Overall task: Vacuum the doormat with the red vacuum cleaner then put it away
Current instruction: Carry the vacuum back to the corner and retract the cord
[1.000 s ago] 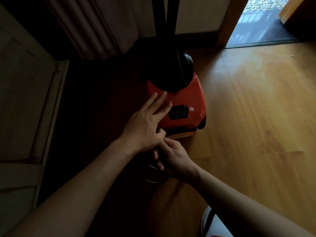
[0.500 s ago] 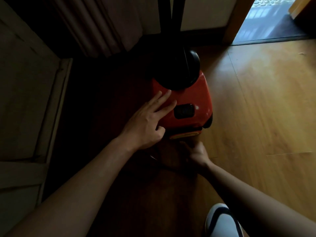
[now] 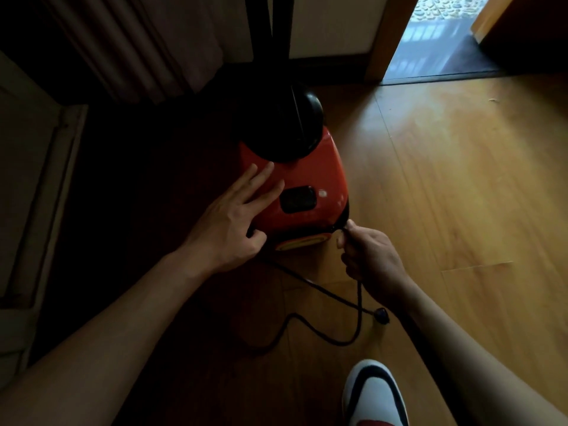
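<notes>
Cord (image 3: 358,315) looks floppy; right hand (image 3: 368,256) pinches it at five o'clock of the red vacuum cleaner (image 3: 307,173), left hand (image 3: 227,222) flat on top.

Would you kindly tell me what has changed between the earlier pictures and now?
The right hand moved out from under the left hand, rightward to the rear right corner of the vacuum, where it now pinches the cord. A loop of cord and the plug now lie in view on the floor. The left hand stayed flat on the vacuum.
</notes>
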`<state>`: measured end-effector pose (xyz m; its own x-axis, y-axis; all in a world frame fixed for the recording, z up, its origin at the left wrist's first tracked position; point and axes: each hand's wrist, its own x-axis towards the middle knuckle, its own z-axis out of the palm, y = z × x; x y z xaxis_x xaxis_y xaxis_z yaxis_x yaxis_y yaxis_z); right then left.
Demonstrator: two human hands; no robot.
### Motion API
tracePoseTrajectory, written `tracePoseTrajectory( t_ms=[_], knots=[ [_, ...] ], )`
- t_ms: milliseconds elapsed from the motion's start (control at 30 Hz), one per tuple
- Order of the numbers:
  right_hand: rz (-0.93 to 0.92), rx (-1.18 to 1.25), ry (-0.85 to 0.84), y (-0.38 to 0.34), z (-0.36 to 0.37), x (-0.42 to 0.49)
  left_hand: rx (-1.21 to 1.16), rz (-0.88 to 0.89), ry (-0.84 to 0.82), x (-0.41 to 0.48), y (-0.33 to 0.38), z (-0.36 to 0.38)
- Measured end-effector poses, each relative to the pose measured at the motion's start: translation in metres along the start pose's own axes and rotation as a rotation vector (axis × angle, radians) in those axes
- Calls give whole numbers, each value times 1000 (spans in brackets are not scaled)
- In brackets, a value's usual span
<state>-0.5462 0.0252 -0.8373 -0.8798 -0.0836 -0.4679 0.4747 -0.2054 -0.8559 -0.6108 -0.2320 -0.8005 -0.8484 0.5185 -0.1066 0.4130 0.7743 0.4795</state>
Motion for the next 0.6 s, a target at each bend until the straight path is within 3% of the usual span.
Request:
tracePoseTrajectory(
  t_ms=[267, 467, 600],
  knots=[
    [-68, -43, -125, 1, 39, -5, 27, -37, -23, -1, 8, -4],
    [-111, -497, -68, 18, 98, -5, 30, -56, -51, -1, 14, -4],
    [-79, -501, -66, 41, 126, 0, 20, -60, -64, -2, 14, -5]
  ],
)
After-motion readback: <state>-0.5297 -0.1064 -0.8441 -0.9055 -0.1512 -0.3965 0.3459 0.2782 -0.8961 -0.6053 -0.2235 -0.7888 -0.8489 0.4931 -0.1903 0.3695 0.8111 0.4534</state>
